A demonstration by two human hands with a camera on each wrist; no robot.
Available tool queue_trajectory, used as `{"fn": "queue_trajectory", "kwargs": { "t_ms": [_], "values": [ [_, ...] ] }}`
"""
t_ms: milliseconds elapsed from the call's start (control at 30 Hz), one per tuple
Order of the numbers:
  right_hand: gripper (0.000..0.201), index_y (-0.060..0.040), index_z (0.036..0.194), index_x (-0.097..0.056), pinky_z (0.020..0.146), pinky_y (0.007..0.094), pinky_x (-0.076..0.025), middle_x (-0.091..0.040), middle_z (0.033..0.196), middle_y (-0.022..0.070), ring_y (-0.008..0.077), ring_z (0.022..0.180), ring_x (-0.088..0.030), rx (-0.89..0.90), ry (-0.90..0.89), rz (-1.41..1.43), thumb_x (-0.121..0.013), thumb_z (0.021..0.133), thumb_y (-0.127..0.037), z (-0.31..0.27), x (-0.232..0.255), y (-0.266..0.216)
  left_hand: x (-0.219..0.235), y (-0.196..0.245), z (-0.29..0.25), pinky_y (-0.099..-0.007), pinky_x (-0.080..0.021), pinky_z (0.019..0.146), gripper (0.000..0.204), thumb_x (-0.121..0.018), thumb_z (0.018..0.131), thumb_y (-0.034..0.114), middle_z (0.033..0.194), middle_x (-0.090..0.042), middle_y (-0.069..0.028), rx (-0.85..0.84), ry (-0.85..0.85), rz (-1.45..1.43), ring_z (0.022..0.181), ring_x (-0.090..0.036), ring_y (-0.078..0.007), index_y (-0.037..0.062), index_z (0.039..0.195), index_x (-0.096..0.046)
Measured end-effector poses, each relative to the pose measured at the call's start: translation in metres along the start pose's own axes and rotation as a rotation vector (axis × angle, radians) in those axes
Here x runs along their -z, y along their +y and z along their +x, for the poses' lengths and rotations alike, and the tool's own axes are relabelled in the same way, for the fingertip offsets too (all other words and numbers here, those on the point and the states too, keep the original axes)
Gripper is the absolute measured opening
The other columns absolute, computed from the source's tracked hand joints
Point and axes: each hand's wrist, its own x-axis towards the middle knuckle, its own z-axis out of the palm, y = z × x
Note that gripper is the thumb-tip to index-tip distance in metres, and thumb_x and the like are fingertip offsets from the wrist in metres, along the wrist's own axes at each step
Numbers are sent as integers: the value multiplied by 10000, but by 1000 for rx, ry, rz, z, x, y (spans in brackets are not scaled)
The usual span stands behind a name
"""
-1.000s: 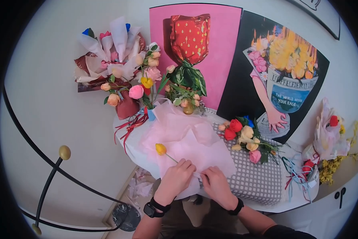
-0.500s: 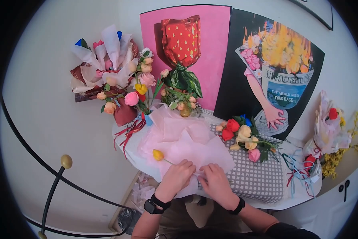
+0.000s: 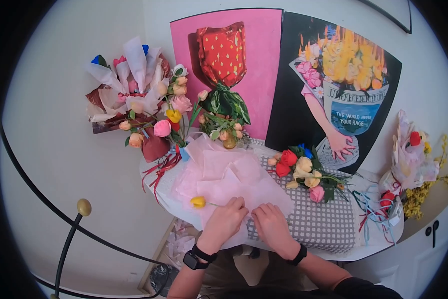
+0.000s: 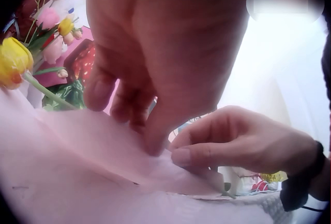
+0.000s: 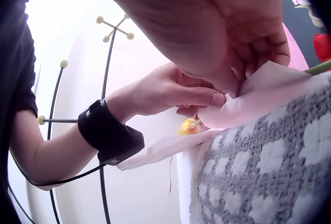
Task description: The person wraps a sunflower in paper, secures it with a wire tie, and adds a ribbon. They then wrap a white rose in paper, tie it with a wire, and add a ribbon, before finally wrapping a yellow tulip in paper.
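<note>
Pink wrapping paper (image 3: 244, 187) lies spread on the table under both hands. My left hand (image 3: 227, 218) pinches a gathered fold of it near the front edge, thumb against fingers. A yellow tulip (image 3: 198, 202) points left over the paper, its green stem running in under the left fingers. Just to the right, my right hand (image 3: 271, 226) pinches the same paper, fingertips nearly meeting the left ones. In the right wrist view the left thumb and the curled right fingers both hold the paper fold (image 5: 248, 102). A stem end (image 4: 227, 192) pokes out beyond the right hand.
Loose roses (image 3: 304, 169) lie on a grey checked cloth (image 3: 324, 224) to the right. Vases of flowers and a wrapped bouquet (image 3: 126, 89) stand at the back left. Ribbons (image 3: 376, 214) and another bouquet (image 3: 408, 154) are at the right end. Two pictures lean behind.
The tulip's bloom has dipped lower and now points more sideways to the left. Both hands stay at the fold, fingertips now closer together. The head view has turned slightly right.
</note>
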Motion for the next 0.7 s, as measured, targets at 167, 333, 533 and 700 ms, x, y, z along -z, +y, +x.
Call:
{"fn": "queue_trajectory", "kwargs": {
  "t_ms": [167, 333, 533, 700],
  "values": [
    [53, -19, 918, -631, 824, 399, -467, -599, 898, 115, 297, 911, -589, -17, -34, 44, -637, 900, -68, 0, -3, 5, -9, -1, -1, -367, -559, 731, 105, -644, 776, 33, 952, -552, -115, -11, -56, 135, 958, -613, -273, -2, 869, -610],
    [139, -10, 977, -623, 835, 408, -473, -601, 950, 132, 307, 927, -593, -44, -65, 111, -675, 854, -50, -2, 1, 2, -11, -2, -2, -352, -561, 726, 97, -624, 789, 40, 972, -561, -113, -26, -74, 200, 970, -613, -261, 5, 877, -608],
    [206, -3, 967, -598, 828, 438, -494, -586, 943, 144, 338, 937, -591, -94, -67, 172, -701, 788, -1, -4, -1, 6, -11, 1, -4, -361, -556, 732, 116, -634, 790, 38, 952, -553, -114, -21, -87, 191, 966, -612, -268, -2, 892, -595],
    [214, -8, 945, -593, 814, 444, -500, -586, 918, 149, 348, 921, -595, -107, -53, 201, -711, 768, 19, -1, 1, 7, -7, 0, -1, -366, -552, 743, 125, -630, 785, 34, 943, -552, -114, -53, -72, 175, 959, -612, -273, 4, 897, -584]
  ]
}}
